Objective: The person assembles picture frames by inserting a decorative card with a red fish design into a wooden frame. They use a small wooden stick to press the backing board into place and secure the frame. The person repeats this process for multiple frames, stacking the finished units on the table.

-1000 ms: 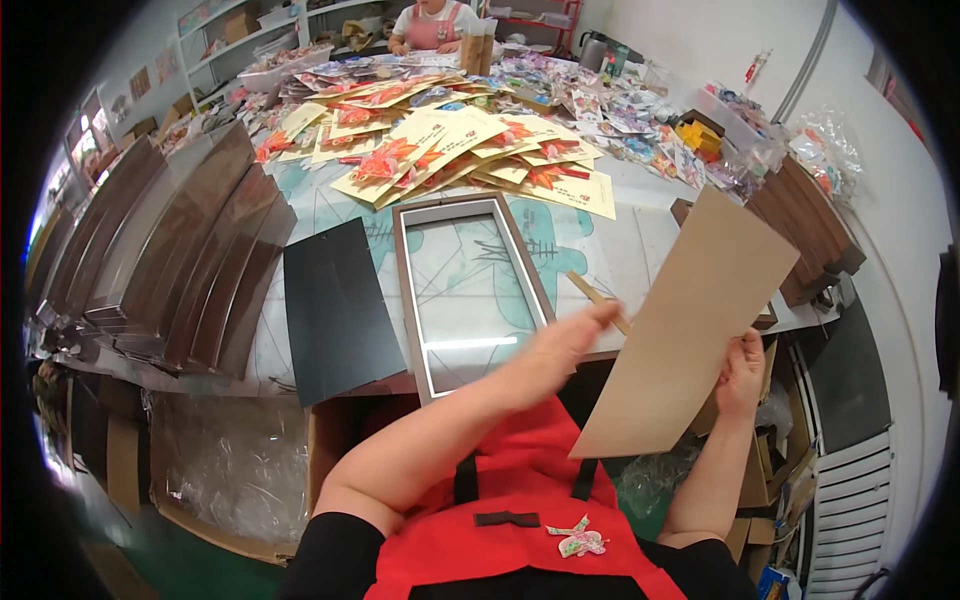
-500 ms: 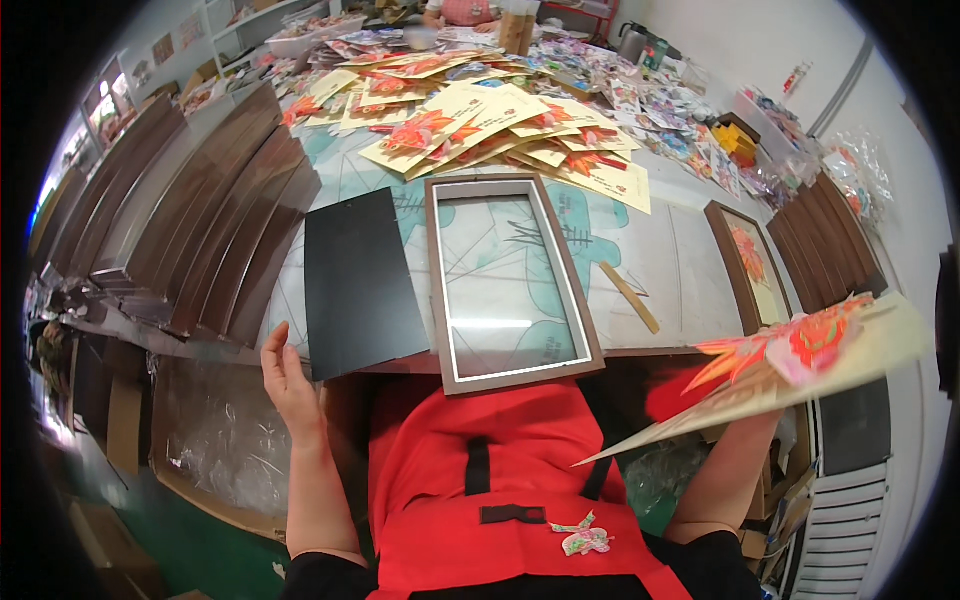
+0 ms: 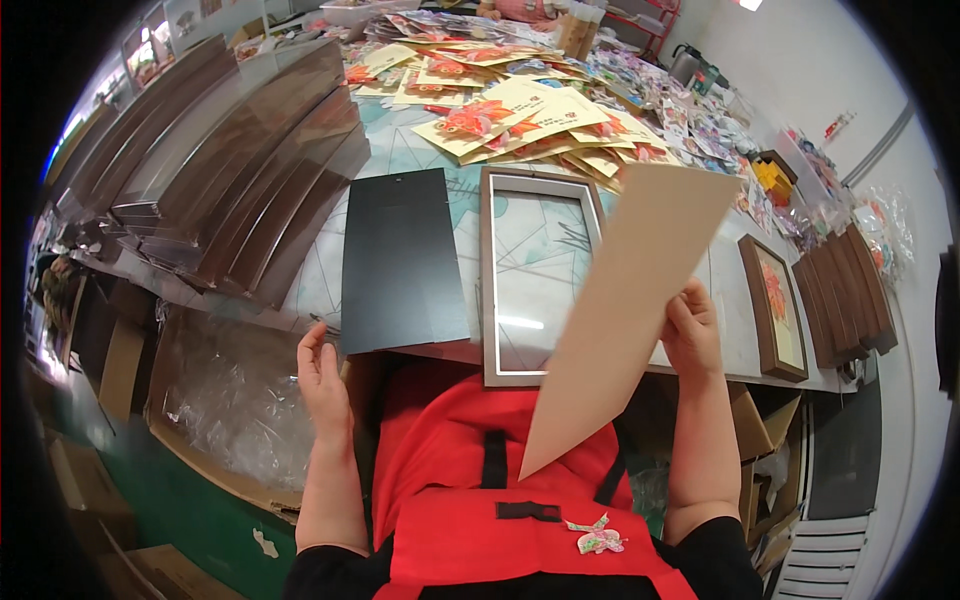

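A worker in a red apron point(image 3: 450, 545) sits or stands at the near edge of a patterned surface point(image 3: 742, 340), the right hand point(image 3: 692, 330) raising a tan card point(image 3: 625, 310) aslant, its grip clamped on the card's right side. The card, blank on the face in view, hangs across the near edge and hides part of a brown shadow-box frame point(image 3: 491, 280) with a white liner, lying at that edge. The left hand point(image 3: 325, 385) has its grip apart and holds nothing, just off the near edge by a black backing panel point(image 3: 403, 260). A framed flower picture point(image 3: 775, 300) lies toward the near right corner; brown frames point(image 3: 240, 170) line the left edge. Toward the far edge, cream flower cards point(image 3: 540, 115) carry printed characters too small to read; dark, character-like strokes mark the surface beside the frame.
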Available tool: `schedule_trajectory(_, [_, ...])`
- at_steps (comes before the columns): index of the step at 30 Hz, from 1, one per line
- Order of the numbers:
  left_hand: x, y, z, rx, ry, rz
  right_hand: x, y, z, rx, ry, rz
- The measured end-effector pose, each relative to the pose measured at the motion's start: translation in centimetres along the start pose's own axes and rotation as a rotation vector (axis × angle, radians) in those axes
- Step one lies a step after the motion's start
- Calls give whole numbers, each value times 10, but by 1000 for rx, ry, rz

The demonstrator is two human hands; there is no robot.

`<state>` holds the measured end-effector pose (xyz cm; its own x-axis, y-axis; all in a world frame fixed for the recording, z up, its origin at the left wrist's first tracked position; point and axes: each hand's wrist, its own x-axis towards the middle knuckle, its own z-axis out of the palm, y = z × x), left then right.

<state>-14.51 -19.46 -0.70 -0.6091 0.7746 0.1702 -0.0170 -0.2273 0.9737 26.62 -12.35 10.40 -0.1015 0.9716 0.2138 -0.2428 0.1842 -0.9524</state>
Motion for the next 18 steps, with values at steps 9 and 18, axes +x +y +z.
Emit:
schedule_trajectory(9, [2, -12, -9, -58, -55, -177, 59, 31, 1, -139, 76, 376])
schedule_trajectory(18, [6, -5, 2, -221, -159, -373, 94, 48, -16, -342, 142, 423])
